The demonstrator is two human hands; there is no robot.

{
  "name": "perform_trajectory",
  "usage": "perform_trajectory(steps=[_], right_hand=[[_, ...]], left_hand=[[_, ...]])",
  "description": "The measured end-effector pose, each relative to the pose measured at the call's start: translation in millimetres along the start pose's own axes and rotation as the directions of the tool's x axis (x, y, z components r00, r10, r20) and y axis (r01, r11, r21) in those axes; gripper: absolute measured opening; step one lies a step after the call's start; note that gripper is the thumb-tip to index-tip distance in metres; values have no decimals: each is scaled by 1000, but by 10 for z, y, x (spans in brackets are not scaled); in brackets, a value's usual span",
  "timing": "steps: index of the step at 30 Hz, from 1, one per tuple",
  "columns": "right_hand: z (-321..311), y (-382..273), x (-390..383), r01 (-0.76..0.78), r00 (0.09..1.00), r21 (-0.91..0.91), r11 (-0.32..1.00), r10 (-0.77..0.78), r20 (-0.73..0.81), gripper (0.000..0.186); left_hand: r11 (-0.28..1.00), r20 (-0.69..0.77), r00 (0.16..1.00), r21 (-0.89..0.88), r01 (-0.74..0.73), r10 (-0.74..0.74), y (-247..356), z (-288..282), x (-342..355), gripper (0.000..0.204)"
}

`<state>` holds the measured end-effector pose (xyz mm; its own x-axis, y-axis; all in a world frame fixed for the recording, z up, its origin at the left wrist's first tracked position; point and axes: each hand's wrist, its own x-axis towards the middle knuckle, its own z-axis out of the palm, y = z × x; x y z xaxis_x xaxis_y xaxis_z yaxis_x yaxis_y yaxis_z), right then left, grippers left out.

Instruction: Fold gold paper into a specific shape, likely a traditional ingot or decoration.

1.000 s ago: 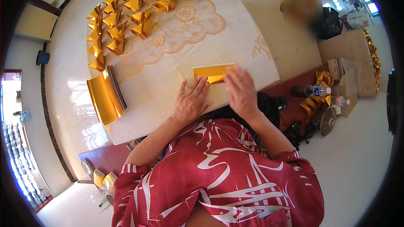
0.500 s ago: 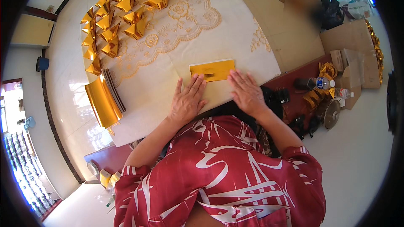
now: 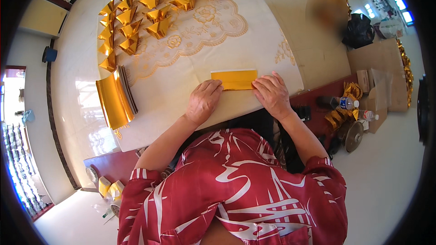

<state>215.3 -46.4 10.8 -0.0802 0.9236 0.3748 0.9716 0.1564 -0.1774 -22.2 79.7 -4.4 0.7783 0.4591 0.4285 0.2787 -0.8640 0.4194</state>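
A folded strip of gold foil paper (image 3: 234, 80) lies on the cloth-covered table in front of me, with a thin white edge along its far side. My left hand (image 3: 204, 100) pinches its left end between thumb and fingers. At the right end, my right hand (image 3: 272, 94) grips the corner in the same way. To the left lies a stack of gold foil sheets (image 3: 109, 100), curled upward along the edges. Folded gold paper ingots (image 3: 159, 28) stand in rows at the far left of the table.
A white tablecloth (image 3: 190, 70) with gold embroidery covers the table. On the dark red bench at right are plastic bottles (image 3: 347, 103), a round metal lid (image 3: 353, 137) and gold foil pieces. Beyond stand a cardboard box (image 3: 379, 72) and a black plastic bag (image 3: 359, 31).
My hands, flat with fingers stretched on the foil strip before, have closed on its two ends. The view has shifted slightly.
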Motion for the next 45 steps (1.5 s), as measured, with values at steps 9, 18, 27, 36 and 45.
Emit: perform_trajectory(steps=[9,18,27,36,45], right_hand=[[30,53,96,-72,995,135,988,81,-59,13],[190,102,209,-213,954,303,929,265,-141,6],[290,71,287,-294,924,236,926,339,-178,10],[330,49,321,-297,925,149,943,323,-198,12],[338,45,346,-294,926,113,949,312,-211,14]], left_hand=[[1000,-1,1000,-20,8,-8,-32,-37,103,20],[943,-17,961,-199,268,-276,-113,-17,280,10],[909,2,912,-83,409,-410,-61,73,386,11],[899,20,899,-17,437,-437,-17,96,424,9],[919,-11,920,35,392,-392,20,101,427,11]])
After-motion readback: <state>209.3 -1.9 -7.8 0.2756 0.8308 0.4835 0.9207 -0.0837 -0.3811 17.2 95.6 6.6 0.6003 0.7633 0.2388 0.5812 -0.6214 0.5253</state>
